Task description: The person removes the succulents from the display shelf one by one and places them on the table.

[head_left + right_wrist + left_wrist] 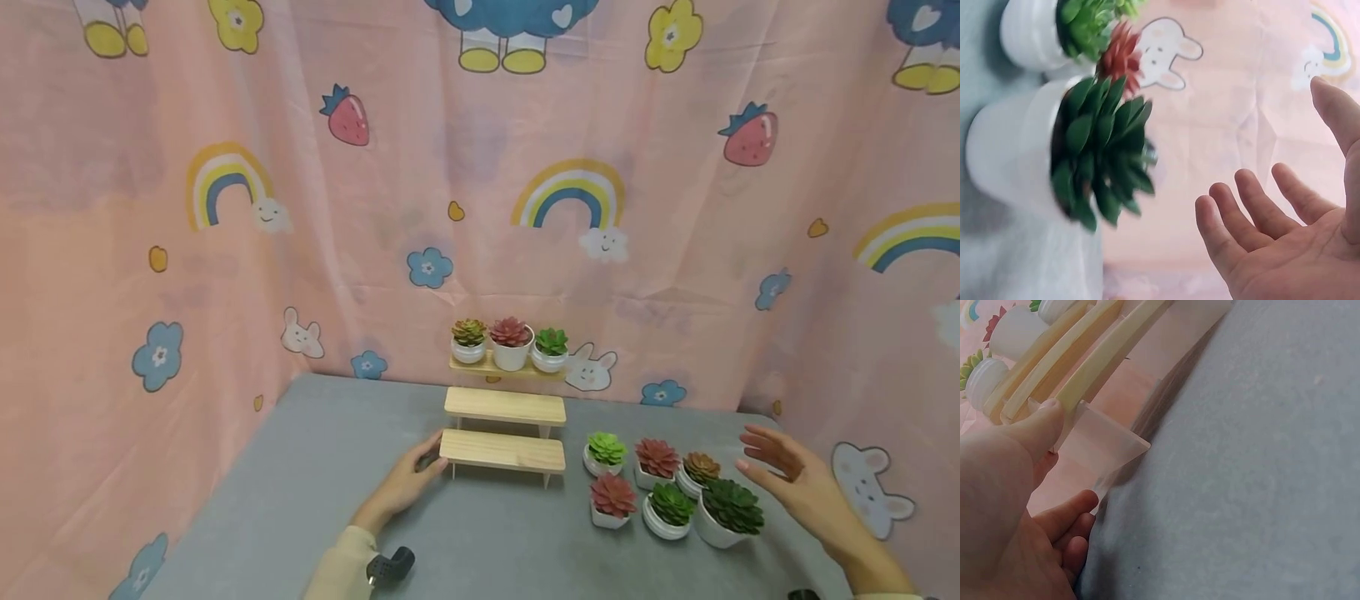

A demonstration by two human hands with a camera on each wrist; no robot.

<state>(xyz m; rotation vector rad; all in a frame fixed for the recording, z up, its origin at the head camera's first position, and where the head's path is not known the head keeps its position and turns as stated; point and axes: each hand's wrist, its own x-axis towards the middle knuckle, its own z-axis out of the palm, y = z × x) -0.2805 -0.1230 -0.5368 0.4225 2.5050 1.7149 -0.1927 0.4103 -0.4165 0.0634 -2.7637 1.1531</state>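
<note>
A stepped display stand (pixel 502 450) has pale wooden tiers on clear supports. My left hand (pixel 408 479) is at the left end of its lowest tier. In the left wrist view, the thumb (pixel 1047 428) lies against that tier's end and a finger is partly hidden behind it; the other fingers curl below. My right hand (pixel 802 483) hangs in the air with fingers spread, holding nothing. Nearest to it is a large dark green potted succulent (pixel 731 507) in a white pot. The right wrist view shows this plant (pixel 1104 150) apart from the fingers.
Left of the large plant stand several smaller potted succulents, among them red (pixel 613 497), light green (pixel 605 450) and brown (pixel 702 468) ones. The stand's top tier (pixel 491 368) bears three more pots. A patterned pink curtain (pixel 480 133) hangs behind the grey table (pixel 315 467).
</note>
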